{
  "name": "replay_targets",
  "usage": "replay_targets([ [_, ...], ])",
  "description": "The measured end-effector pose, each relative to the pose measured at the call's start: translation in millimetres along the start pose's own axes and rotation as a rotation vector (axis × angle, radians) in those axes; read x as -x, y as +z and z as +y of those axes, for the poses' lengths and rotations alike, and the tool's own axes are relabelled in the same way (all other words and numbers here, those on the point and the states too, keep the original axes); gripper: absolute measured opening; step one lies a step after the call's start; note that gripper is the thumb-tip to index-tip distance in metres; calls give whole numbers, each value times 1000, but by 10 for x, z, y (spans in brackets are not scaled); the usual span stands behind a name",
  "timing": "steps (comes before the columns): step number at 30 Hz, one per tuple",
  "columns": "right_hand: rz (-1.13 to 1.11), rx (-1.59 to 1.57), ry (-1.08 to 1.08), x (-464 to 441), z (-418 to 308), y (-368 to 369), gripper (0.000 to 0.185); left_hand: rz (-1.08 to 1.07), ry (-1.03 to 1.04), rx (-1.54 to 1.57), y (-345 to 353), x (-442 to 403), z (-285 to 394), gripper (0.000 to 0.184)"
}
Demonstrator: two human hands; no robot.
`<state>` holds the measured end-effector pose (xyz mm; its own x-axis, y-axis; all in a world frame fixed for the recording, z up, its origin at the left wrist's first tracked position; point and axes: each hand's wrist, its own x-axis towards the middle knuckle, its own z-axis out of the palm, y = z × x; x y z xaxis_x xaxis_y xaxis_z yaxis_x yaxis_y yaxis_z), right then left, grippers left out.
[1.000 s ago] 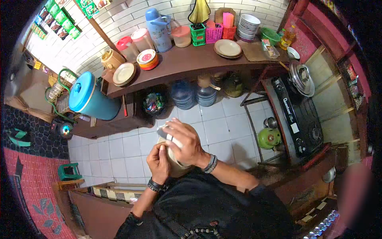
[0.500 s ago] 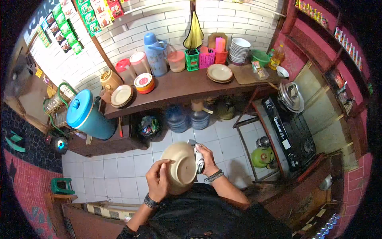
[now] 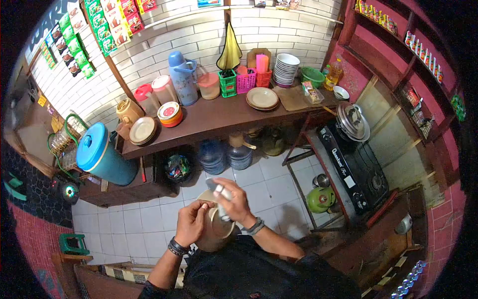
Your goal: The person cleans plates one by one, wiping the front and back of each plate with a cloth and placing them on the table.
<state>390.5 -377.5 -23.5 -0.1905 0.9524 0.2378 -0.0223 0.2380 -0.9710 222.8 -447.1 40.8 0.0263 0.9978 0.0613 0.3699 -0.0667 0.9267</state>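
Observation:
A beige plate [image 3: 211, 242] is held in front of my body, its underside with the raised ring facing up. My left hand [image 3: 191, 222] grips it at the left edge, thumb on top. My right hand [image 3: 238, 205] holds a whitish-grey cloth [image 3: 223, 194] bunched against the underside of the plate, and both partly cover it. On the brown counter [image 3: 209, 113] ahead are stacked beige plates [image 3: 262, 98] in the middle and more beige plates [image 3: 142, 130] at the left end.
A blue drink cooler [image 3: 107, 157] stands left, a flowered thermos [image 3: 182, 79] and stacked white bowls [image 3: 286, 71] along the wall. To the right are a black gas stove [image 3: 356, 172] with a lidded pot [image 3: 351, 119] and a green gas cylinder [image 3: 320, 200] below. Water jugs [image 3: 212, 157] sit under the counter.
My right hand with the cloth has moved from the plate's right edge up and left onto its underside. The plate is tilted differently. The whole view has shifted slightly.

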Motion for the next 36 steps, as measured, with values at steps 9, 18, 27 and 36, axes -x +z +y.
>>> replay_targets([
  [9, 62, -293, 502, 165, 502, -24, 41, 183, 28, 37, 119, 311, -12, 18],
  [18, 77, 8, -115, 331, 228, 247, 37, 168, -49, -80, 69, 393, 53, 20],
  [27, 128, 116, 0, 41, 35, 278, 33, 282, -12, -124, 22, 350, -105, 22],
  [36, -41, 368, -691, 455, -42, 340, 47, 751, 28, 545, -306, 5, -577, 24],
])
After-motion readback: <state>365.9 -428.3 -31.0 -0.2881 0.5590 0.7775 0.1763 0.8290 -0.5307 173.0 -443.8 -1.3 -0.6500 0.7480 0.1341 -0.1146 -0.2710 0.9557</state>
